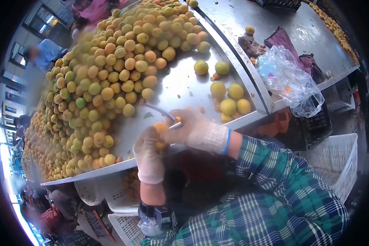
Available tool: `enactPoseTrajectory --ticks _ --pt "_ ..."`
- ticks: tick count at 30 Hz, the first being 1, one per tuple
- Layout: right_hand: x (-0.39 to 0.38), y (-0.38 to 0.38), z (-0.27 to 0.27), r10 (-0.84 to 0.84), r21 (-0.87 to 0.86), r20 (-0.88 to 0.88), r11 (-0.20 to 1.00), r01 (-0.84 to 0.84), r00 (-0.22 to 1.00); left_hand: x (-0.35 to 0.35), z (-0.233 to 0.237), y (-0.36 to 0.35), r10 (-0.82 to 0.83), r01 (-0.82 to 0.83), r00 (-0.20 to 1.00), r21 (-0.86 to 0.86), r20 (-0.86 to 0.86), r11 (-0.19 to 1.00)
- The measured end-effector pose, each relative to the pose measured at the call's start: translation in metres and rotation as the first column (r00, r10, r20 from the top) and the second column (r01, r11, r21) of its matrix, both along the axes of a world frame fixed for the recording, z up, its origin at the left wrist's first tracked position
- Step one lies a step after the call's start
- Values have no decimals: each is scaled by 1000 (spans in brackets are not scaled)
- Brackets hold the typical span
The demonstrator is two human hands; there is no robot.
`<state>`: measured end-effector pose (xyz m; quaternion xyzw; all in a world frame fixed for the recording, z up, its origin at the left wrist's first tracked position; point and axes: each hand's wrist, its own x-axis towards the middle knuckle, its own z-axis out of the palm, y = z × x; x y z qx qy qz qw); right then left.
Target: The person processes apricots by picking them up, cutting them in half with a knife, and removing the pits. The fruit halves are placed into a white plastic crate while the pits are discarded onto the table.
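Both of my hands wear pale knitted gloves and meet above the table's front edge. My left hand point(149, 158) is wrapped around an apricot point(160, 127), whose orange side shows between the gloves. My right hand point(199, 130) grips a small knife; its thin curved blade point(157, 110) points up and left, while the handle is hidden in the glove. An orange scrap point(177, 119) sits by the right fingers. A big heap of yellow-orange apricots point(110, 78) covers the metal table point(180, 86) beyond my hands. To the right, a separate group of apricots point(228, 106) lies along the rim.
A crumpled clear plastic bag point(289, 78) and dark cloths point(287, 43) lie on the adjoining metal table. White plastic crates point(336, 164) stand below at right and beneath the front edge. Other people, one in a blue top point(49, 53), are at the far left.
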<state>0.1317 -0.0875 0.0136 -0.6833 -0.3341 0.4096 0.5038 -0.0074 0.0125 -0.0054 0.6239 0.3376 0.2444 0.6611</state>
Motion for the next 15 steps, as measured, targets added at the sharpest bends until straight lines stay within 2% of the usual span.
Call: enactPoseTrajectory --ticks 2,3,4,6,10,12,13,14,15 --pt "-1 2 3 57 -11 248 998 -56 967 0 -5 -1 37 -37 999 14 13 999" --pt "-3 1 -1 35 51 269 997 -50 962 -1 -7 -1 75 -76 997 30 27 997" --pt "-4 1 0 35 50 267 997 -50 963 -2 -9 -2 75 -76 997 29 24 997" --pt "-4 1 4 56 70 84 996 -62 995 -4 -12 -4 58 -56 998 103 -12 993" --pt "-9 3 -8 41 174 33 984 -46 999 -7 -29 -4 86 -93 995 146 59 985" --pt "-11 3 -8 33 190 -58 981 -22 998 -2 -19 -10 124 -73 975 -268 182 961" --pt "-13 4 -6 29 191 -131 982 -3 991 -1 -10 -14 197 -68 955 -479 224 875" --pt "-12 3 -2 40 187 -127 982 -15 991 -1 -10 -13 208 -76 951 -484 227 872" --pt "-11 2 4 58 132 -225 991 -29 973 -1 -10 -11 198 -33 949 -546 247 837"
